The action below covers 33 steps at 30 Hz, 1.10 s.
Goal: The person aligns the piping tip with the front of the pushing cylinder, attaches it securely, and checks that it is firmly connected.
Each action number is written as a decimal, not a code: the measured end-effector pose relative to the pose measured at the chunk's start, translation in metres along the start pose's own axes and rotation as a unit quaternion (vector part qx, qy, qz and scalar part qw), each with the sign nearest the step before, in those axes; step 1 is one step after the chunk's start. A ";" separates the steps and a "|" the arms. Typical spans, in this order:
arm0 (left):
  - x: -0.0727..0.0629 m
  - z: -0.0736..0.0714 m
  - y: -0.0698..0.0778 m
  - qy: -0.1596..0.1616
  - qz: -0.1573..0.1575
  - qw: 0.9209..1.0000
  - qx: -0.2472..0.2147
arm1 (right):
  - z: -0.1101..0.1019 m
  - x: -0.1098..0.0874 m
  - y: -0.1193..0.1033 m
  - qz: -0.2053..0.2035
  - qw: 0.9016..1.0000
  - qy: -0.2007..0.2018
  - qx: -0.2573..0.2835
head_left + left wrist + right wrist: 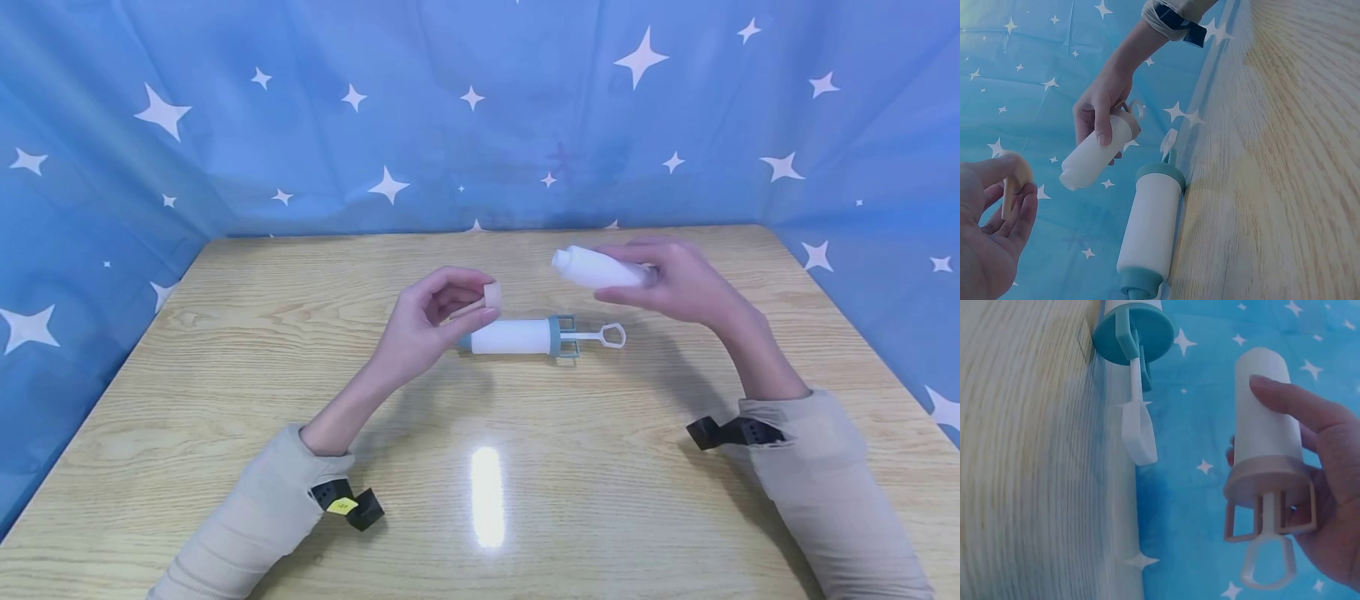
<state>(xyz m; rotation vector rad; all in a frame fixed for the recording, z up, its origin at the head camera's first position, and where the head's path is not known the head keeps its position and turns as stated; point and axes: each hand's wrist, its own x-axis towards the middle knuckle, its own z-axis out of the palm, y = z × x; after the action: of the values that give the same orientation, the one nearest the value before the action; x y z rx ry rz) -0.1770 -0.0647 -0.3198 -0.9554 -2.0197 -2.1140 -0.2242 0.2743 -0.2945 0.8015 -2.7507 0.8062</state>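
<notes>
My right hand [663,279] holds a white plunger syringe [1266,406] with a pinkish-beige collar, side handles and a white pull ring. Its narrow open neck points left, above the table, towards the other hand. In my left hand [431,321] a small beige cap [1015,175] is pinched between thumb and fingers; part of it is hidden by them. A second syringe [510,337], white with teal ends, lies on the table below and between the hands. Its pull ring points right, and the left hand overlaps its teal tip in the head view.
The light wood table [585,492] runs back to a blue curtain [465,150] with white stars, which also hangs along both sides. A black strap [348,504] with a small device sits on each sleeve.
</notes>
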 end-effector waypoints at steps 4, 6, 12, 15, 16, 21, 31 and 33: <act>-0.001 -0.001 0.000 -0.001 0.000 1.000 0.002 | 0.000 -0.001 -0.006 -0.017 1.000 -0.006 0.001; -0.001 -0.001 0.000 -0.001 0.001 1.000 0.003 | 0.000 -0.001 -0.009 -0.024 1.000 -0.011 0.004; -0.001 0.000 0.003 -0.001 0.002 1.000 0.000 | 0.000 -0.002 -0.018 -0.052 0.998 -0.024 0.015; -0.001 0.000 0.003 0.000 0.002 1.000 -0.002 | 0.000 -0.002 -0.021 -0.071 0.997 -0.023 0.016; 0.000 0.000 0.004 0.000 0.002 1.000 -0.002 | 0.000 -0.002 -0.023 -0.078 0.997 -0.022 0.015; 0.000 -0.001 0.004 0.002 0.005 1.000 -0.002 | 0.000 -0.003 -0.031 -0.110 0.994 -0.020 0.012; 0.000 0.000 0.004 0.003 0.003 1.000 -0.005 | 0.001 -0.004 -0.046 -0.145 0.989 -0.023 0.009; -0.001 0.000 0.005 0.001 0.004 1.000 -0.005 | 0.001 -0.004 -0.048 -0.149 0.989 -0.019 0.008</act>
<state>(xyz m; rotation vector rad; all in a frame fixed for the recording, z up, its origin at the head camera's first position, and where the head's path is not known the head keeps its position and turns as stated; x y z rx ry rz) -0.1744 -0.0656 -0.3160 -0.9615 -2.0039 -2.1216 -0.1950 0.2412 -0.2748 1.2064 -2.5688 0.7577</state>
